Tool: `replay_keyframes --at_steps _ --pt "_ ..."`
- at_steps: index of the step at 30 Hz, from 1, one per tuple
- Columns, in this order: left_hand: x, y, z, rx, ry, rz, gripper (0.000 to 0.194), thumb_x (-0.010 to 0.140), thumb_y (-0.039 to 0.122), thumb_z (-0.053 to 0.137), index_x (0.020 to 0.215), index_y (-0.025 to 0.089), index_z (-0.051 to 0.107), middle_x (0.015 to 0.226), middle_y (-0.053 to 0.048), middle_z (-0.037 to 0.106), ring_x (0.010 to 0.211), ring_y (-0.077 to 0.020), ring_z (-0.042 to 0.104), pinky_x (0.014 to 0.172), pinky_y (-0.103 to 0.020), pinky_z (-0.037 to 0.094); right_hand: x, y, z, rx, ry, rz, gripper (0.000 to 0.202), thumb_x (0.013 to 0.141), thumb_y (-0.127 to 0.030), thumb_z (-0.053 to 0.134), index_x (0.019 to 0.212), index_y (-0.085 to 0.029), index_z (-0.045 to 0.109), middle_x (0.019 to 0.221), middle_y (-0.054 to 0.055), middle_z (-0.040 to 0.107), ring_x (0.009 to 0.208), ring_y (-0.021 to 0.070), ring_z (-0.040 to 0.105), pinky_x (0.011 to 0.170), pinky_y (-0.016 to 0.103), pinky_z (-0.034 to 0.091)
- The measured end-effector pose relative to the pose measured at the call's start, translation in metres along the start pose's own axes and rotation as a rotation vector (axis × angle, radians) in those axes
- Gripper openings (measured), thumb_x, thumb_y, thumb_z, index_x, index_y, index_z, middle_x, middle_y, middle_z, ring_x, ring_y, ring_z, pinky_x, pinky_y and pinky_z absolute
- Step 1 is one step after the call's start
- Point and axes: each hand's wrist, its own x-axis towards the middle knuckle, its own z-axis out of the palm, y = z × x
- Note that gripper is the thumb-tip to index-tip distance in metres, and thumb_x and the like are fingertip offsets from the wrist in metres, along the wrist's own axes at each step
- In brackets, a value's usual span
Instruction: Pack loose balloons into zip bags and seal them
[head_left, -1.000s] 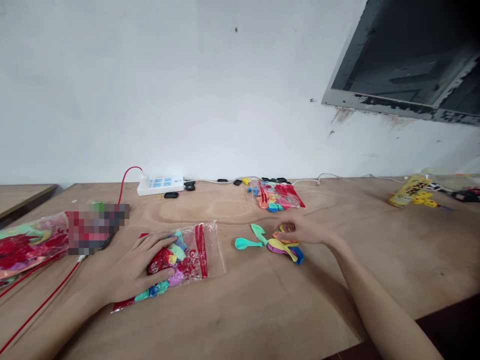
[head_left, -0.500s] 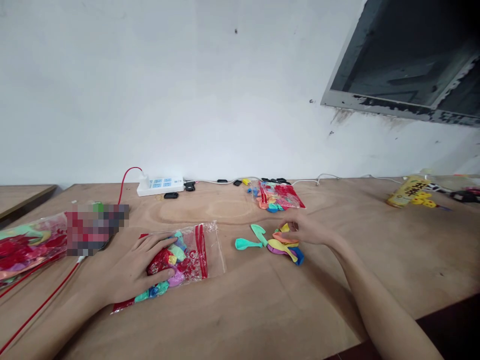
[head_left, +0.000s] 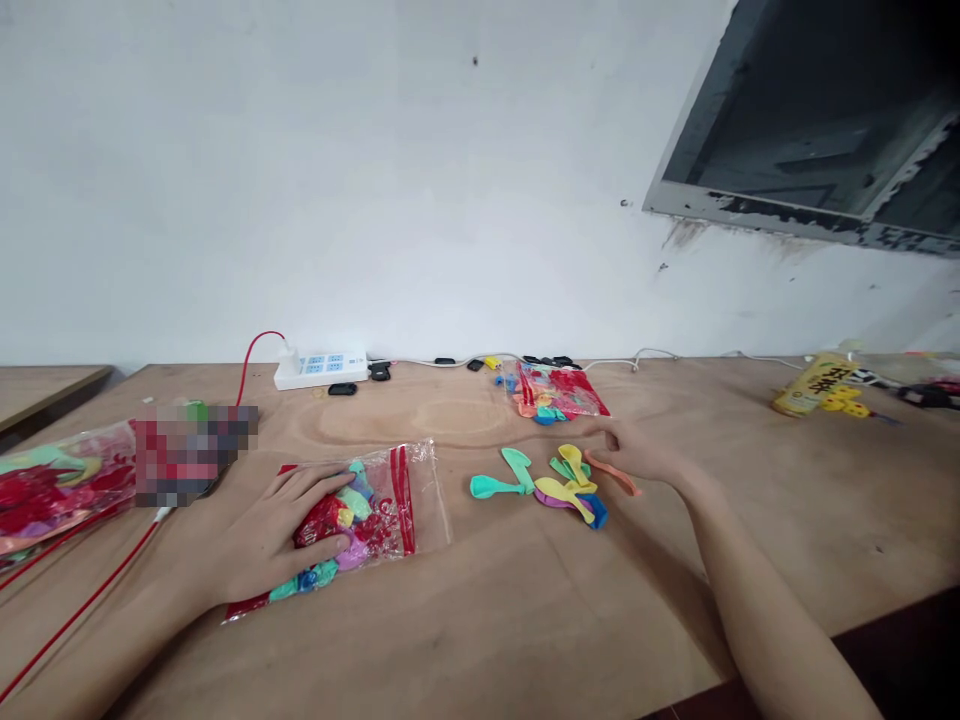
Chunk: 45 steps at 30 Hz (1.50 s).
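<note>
- The yellow can (head_left: 814,385) has dark writing on its side, but it is too small and tilted to read.
- The bag (head_left: 403,500) under the left hand (head_left: 259,530) has red stripes and red marks. The hand and shiny wrinkles hide too much to read any words.
- The far bag (head_left: 574,388) has red print too, also too small to read.
- The right hand (head_left: 591,442) has its fingers curled and pinches the orange balloon (head_left: 619,476), which sticks out below the thumb side and slants down to the right.
- The left hand lies flat with its fingers spread on top of the bag, and balloons of many colors show inside.
- The loose balloons (head_left: 559,491) sit on the counter (head_left: 480,620) between the two hands, close to the right one. They are mint green, yellow, purple and blue, and some lie over each other.
- The far bag lies just past the right hand, nearer the wall (head_left: 450,200).
- A white power strip (head_left: 321,372) sits by the wall with a red cord (head_left: 251,360) in it.
- Another bag (head_left: 67,490) lies left of the left hand, beside a blurred patch.
</note>
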Motion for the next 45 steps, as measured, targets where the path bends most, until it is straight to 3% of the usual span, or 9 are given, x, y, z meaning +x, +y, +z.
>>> replay_keyframes --at_steps 2,5,8,12,16,22,36,41,45 --pt "0.000 -0.001 0.001 0.005 0.007 0.007 0.068 0.100 0.067 0.059 0.159 0.033 0.049 0.162 -0.007 0.052 0.143 -0.0362 0.053 0.117 -0.052 0.044 0.005 -0.010 0.010 -0.043 -0.038 -0.075 0.034 0.088 -0.041 0.067 0.115 -0.023 0.079 0.069 0.003 0.070 0.061 0.0186 0.058 0.058 0.029 0.041" --pt "-0.001 -0.003 0.004 0.007 0.029 0.015 0.069 0.100 0.067 0.060 0.159 0.035 0.048 0.162 -0.006 0.052 0.141 -0.0357 0.055 0.115 -0.050 0.046 0.013 -0.022 0.027 -0.132 -0.131 -0.172 0.027 0.086 -0.034 0.065 0.103 -0.023 0.084 0.091 0.007 0.078 0.073 0.0204 0.064 0.063 0.029 0.044" --pt "-0.002 -0.005 0.006 0.018 0.049 0.015 0.070 0.099 0.068 0.060 0.160 0.037 0.046 0.163 -0.005 0.052 0.138 -0.0351 0.058 0.111 -0.049 0.049 0.019 -0.020 0.036 -0.171 -0.188 -0.191 0.022 0.084 -0.030 0.064 0.091 -0.023 0.085 0.089 0.006 0.080 0.075 0.0216 0.065 0.064 0.030 0.044" --pt "-0.003 -0.006 0.007 0.027 0.042 0.007 0.070 0.099 0.069 0.060 0.161 0.039 0.044 0.164 -0.004 0.050 0.137 -0.0353 0.059 0.109 -0.049 0.051 0.020 -0.016 0.036 -0.104 -0.044 -0.242 0.025 0.090 -0.039 0.064 0.082 -0.021 0.078 0.082 0.007 0.076 0.073 0.0210 0.063 0.063 0.031 0.044" --pt "-0.003 -0.006 0.007 0.027 0.046 -0.002 0.071 0.098 0.070 0.060 0.160 0.038 0.045 0.162 -0.004 0.052 0.135 -0.0353 0.059 0.111 -0.049 0.050 0.017 -0.030 0.034 0.202 0.052 -0.204 0.037 0.096 -0.055 0.062 0.095 -0.020 0.075 0.080 0.005 0.075 0.070 0.0209 0.065 0.061 0.031 0.048" --pt "-0.001 -0.001 0.003 -0.003 0.017 -0.012 0.069 0.099 0.069 0.059 0.158 0.034 0.049 0.161 -0.006 0.053 0.140 -0.0355 0.055 0.114 -0.051 0.047 0.010 -0.052 0.046 0.587 0.091 -0.172 0.042 0.091 -0.063 0.072 0.095 -0.022 0.069 0.082 0.006 0.077 0.074 0.0237 0.073 0.062 0.033 0.055" --pt "-0.002 -0.002 0.003 -0.024 0.051 0.009 0.069 0.099 0.069 0.061 0.158 0.037 0.049 0.161 -0.005 0.054 0.139 -0.0335 0.058 0.114 -0.047 0.048 0.023 -0.051 0.074 0.676 0.014 -0.040 0.043 0.084 -0.063 0.076 0.094 -0.023 0.063 0.093 0.006 0.080 0.081 0.0239 0.075 0.065 0.032 0.055" --pt "-0.001 0.002 -0.001 -0.034 0.006 -0.013 0.070 0.099 0.069 0.060 0.159 0.036 0.048 0.162 -0.005 0.052 0.143 -0.0343 0.054 0.115 -0.049 0.047 0.029 -0.045 0.081 0.757 0.062 -0.003 0.039 0.078 -0.055 0.080 0.089 -0.025 0.058 0.086 0.001 0.075 0.084 0.0229 0.072 0.073 0.035 0.056" --pt "0.000 0.004 -0.003 -0.032 -0.012 -0.028 0.070 0.099 0.070 0.059 0.159 0.036 0.047 0.163 -0.005 0.051 0.143 -0.0347 0.053 0.116 -0.050 0.046 0.024 -0.047 0.082 0.963 -0.010 0.092 0.036 0.076 -0.044 0.081 0.094 -0.026 0.055 0.090 0.001 0.076 0.091 0.0248 0.074 0.078 0.035 0.057"
